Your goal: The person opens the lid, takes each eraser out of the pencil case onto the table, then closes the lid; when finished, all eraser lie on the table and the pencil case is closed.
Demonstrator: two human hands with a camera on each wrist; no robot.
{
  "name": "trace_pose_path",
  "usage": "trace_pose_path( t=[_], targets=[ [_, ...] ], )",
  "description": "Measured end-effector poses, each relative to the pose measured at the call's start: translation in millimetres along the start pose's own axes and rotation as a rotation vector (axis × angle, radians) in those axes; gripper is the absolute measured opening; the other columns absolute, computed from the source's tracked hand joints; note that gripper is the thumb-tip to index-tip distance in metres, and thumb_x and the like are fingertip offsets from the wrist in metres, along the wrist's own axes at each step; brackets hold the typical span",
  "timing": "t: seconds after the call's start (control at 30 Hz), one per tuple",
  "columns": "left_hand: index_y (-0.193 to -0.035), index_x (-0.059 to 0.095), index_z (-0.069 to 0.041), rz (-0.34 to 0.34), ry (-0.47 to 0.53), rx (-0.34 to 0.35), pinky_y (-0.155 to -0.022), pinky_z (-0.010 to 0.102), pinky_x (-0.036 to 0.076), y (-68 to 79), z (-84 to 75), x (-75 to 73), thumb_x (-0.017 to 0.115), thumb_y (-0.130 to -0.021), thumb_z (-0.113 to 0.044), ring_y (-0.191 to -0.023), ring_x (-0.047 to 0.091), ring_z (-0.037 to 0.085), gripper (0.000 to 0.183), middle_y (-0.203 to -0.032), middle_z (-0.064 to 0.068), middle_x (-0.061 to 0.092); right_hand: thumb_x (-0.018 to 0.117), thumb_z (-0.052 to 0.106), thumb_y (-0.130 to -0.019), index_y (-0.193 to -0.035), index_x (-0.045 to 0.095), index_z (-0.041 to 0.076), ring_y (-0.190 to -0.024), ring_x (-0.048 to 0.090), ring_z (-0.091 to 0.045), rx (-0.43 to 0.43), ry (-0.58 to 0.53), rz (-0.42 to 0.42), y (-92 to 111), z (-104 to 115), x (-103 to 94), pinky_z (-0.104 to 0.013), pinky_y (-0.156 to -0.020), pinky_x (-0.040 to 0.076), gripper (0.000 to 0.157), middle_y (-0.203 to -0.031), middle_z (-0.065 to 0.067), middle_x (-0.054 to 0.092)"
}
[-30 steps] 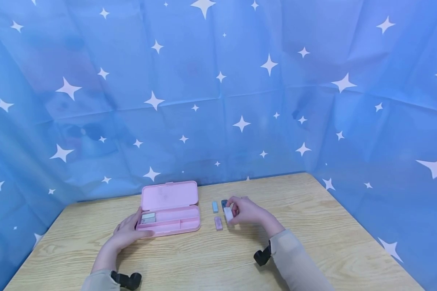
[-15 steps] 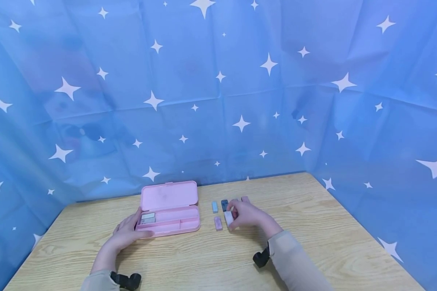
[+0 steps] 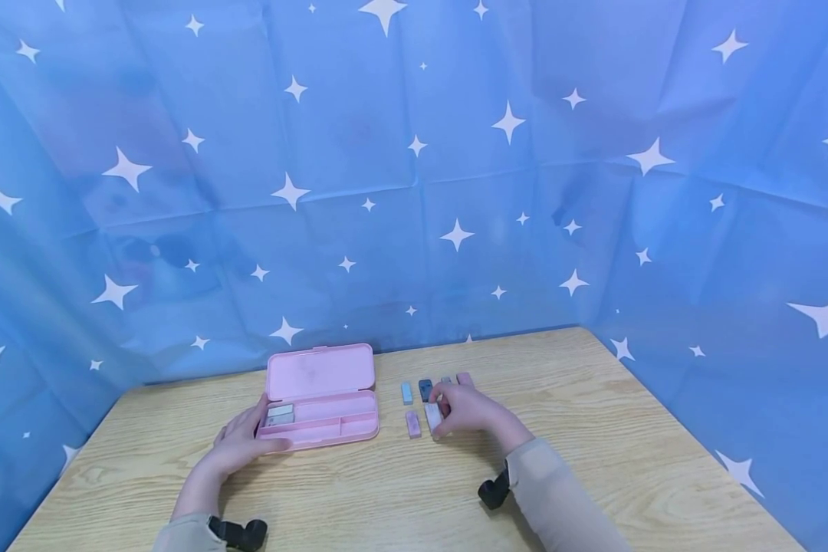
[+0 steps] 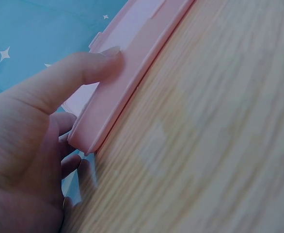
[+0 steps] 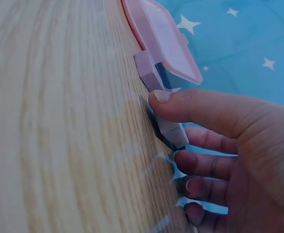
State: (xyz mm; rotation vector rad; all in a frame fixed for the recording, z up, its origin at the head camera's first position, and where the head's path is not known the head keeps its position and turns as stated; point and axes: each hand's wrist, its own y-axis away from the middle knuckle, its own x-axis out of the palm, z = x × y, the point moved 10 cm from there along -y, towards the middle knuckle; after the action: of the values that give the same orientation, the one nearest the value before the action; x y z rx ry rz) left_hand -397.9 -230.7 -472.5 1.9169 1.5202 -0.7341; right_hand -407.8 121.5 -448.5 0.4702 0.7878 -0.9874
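Observation:
A pink pencil case [image 3: 320,372] lies with its lid raised at the left of the table. My left hand [image 3: 236,441] holds its left end, the thumb [image 4: 103,68] on the front wall and the fingers at the end and behind. My right hand [image 3: 471,408] pinches a whitish eraser-like block [image 3: 432,416] between thumb and fingers, low at the table. Left of that block lies a purple block [image 3: 413,424]. Behind are a light blue block [image 3: 406,392], a dark blue one [image 3: 425,389], a partly hidden grey one [image 3: 445,379] and a pink one [image 3: 464,379].
Two pale blocks [image 3: 280,414] sit in the left part of the case's rear compartment. Dividers [image 3: 341,424] split the case's front part. The wooden table [image 3: 359,498] ends at a blue starry curtain [image 3: 400,230] at the back and sides.
My right hand has brought the whitish block slightly toward me and down, beside the purple one. The dark blue, grey and pink blocks behind show more. The left hand has stayed on the case.

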Motion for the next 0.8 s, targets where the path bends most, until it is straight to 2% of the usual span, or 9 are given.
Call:
trace_pose_path(
  t=[0.23, 0.8],
  targets=[
    [-0.155, 0.004, -0.004, -0.001, 0.002, -0.008, -0.105, 0.07, -0.004, 0.0, 1.7, 0.9, 0.077, -0.077, -0.046, -0.137, 0.001, 0.055, 0.115, -0.154, 0.033, 0.009, 0.084, 0.009, -0.073, -0.112, 0.057, 0.003, -0.065, 0.044, -0.014, 0.007, -0.033, 0.006, 0.1, -0.2, 2.1, -0.032, -0.063, 0.039, 0.047, -0.074, -0.002, 0.053],
    [-0.155, 0.004, -0.005, 0.003, 0.005, -0.012, -0.104, 0.07, -0.003, -0.8, 2.9, 1.6, 0.078, -0.075, -0.047, -0.138, 0.001, 0.055, 0.117, -0.155, 0.032, 0.009, 0.083, 0.012, -0.074, -0.111, 0.057, 0.006, -0.063, 0.042, -0.013, 0.015, -0.025, 0.012, 1.1, -1.8, 1.8, -0.031, -0.062, 0.037, 0.046, -0.072, 0.0, 0.05]
  ],
)
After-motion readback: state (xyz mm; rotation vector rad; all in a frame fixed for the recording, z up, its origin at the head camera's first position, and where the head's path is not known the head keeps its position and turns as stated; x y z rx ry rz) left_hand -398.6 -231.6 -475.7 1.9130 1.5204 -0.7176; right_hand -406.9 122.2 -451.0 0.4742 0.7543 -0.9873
